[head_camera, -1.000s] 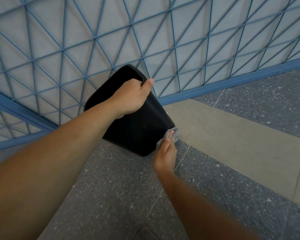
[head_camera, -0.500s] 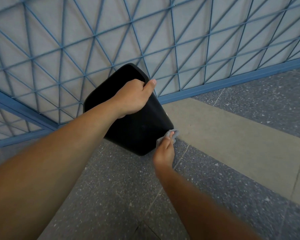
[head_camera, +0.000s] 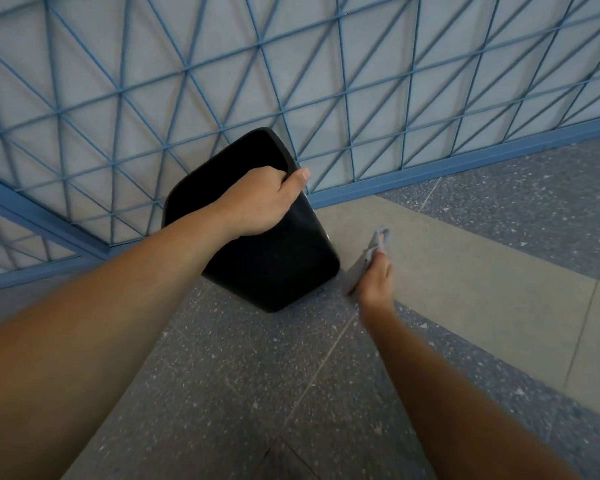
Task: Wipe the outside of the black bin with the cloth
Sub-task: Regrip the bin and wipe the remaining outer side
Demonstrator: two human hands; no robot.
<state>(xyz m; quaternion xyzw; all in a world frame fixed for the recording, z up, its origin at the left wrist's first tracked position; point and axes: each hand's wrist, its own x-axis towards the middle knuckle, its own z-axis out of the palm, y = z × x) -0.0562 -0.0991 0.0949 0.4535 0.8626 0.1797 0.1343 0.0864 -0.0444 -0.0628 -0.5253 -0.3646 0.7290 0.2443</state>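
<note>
The black bin is tilted over the speckled floor, its open top turned toward the blue lattice. My left hand grips its rim, fingers inside and thumb along the outer edge. My right hand holds a small grey cloth to the right of the bin's lower right corner. A narrow gap separates the cloth from the bin's side.
A blue metal lattice fence with a blue base rail stands right behind the bin. A pale grey floor strip runs diagonally on the right, between dark speckled floor tiles.
My right hand has drawn the cloth away from the bin's lower right side, out to the right. My left hand and the bin have hardly moved.
</note>
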